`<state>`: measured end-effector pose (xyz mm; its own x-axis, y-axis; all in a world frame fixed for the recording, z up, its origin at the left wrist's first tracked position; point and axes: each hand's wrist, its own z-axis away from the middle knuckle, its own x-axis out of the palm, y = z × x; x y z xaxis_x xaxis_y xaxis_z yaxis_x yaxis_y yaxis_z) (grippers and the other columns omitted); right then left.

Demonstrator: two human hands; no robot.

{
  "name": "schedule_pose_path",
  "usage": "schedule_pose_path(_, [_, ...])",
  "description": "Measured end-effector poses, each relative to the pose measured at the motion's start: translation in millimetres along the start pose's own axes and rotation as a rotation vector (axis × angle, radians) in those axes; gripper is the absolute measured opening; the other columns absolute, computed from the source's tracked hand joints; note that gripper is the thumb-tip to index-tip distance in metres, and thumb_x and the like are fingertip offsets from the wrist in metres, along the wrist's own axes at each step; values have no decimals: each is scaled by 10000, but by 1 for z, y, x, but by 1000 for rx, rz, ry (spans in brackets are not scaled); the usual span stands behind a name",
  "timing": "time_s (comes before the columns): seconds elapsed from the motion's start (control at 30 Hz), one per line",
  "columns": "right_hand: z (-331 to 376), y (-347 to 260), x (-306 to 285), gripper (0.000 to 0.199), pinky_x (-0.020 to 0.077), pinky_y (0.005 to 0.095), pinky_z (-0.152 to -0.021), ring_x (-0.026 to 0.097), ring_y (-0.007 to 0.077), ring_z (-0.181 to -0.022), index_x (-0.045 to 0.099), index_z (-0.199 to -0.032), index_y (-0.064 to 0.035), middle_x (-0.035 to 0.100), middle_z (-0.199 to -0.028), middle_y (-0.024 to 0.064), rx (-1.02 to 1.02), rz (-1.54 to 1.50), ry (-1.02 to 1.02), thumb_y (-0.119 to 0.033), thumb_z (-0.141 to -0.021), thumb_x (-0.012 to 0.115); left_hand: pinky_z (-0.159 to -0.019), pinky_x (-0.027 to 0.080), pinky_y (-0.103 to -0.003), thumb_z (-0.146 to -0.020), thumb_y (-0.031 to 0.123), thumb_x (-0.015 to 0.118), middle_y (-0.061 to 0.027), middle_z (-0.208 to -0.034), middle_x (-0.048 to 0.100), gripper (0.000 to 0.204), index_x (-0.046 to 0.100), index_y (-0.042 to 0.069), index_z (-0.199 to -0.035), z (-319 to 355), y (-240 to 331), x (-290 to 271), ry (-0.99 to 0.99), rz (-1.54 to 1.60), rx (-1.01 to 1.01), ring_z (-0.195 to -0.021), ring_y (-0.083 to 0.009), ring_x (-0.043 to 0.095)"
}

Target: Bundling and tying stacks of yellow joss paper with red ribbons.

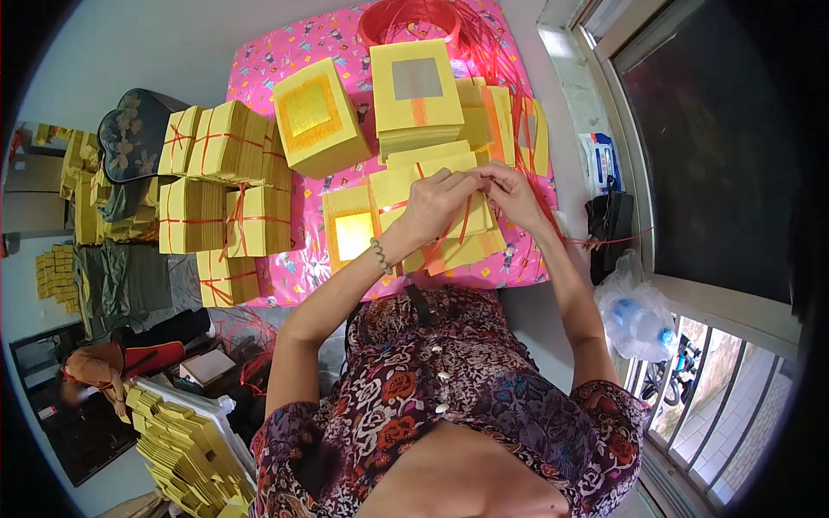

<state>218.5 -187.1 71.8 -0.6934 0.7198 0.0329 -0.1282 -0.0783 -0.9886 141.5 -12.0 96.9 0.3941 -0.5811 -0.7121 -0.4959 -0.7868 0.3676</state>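
A bundle of yellow paper sheets (390, 188) lies in front of me on the pink patterned table cover, with red string (393, 207) crossing it. My left hand (439, 203) rests over the bundle, its fingers closed at the string. My right hand (516, 197) pinches from the other side, and both sets of fingertips meet at the bundle's right part. The exact knot or crossing between them is hidden by the fingers. Loose yellow sheets with a shiny gold square (352, 235) lie beside the bundle on the left.
Two tall stacks of yellow paper, one gold-squared (311, 112) and one silver-squared (416, 86), stand behind. Tied bundles (259, 216) are piled at the table's left edge. Long red strings (492, 52) trail from a red basin (371, 24). A person (99, 367) is at lower left; a barred window (725, 414) is right.
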Motion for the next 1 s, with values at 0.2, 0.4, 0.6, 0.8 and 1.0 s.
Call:
schedule_pose_path(0.2, [-5, -1, -3, 132, 436, 239, -682, 532, 117, -754, 641, -981, -17, 519, -852, 30, -248, 230, 12, -22, -872, 566, -534, 491, -321, -705, 38, 613, -54, -798, 624, 206, 616, 90, -904, 1, 2, 3, 70, 62, -18, -626, -208, 587])
schedule_pose_path(0.4, [4, -30, 0, 96, 474, 354, -605, 574, 243, -729, 559, -859, -35, 493, -835, 89, -576, 939, 201, -64, -785, 612, -596, 490, -323, -691, 39, 713, -25, -802, 616, 175, 649, 104, -841, -1, 3, -3, 122, 236, -131, -697, -216, 593])
schedule_pose_path(0.6, [3, -17, -11, 106, 468, 387, -611, 561, 289, -728, 511, -815, -45, 480, -829, 96, -563, 976, 181, -69, -758, 597, -585, 397, -305, -664, 107, 777, -20, -680, 570, 138, 658, 91, -733, 16, 5, -24, 28, 98, -263, -612, -211, 444])
schedule_pose_path(0.8, [-1, -9, -11, 103, 454, 388, -611, 555, 290, -728, 498, -800, -38, 481, -816, 92, -486, 883, 143, -65, -746, 582, -603, 397, -333, -663, 102, 753, -26, -654, 588, 122, 687, 109, -765, 24, 5, -23, 47, 172, -351, -661, -216, 456])
schedule_pose_path(1.0, [8, -4, -10, 86, 468, 365, -642, 570, 273, -768, 521, -859, -41, 502, -831, 101, -449, 872, 180, -66, -794, 574, -697, 427, -345, -674, 109, 754, -24, -792, 659, 168, 702, 111, -834, 28, 11, -32, 11, 193, -384, -762, -224, 526])
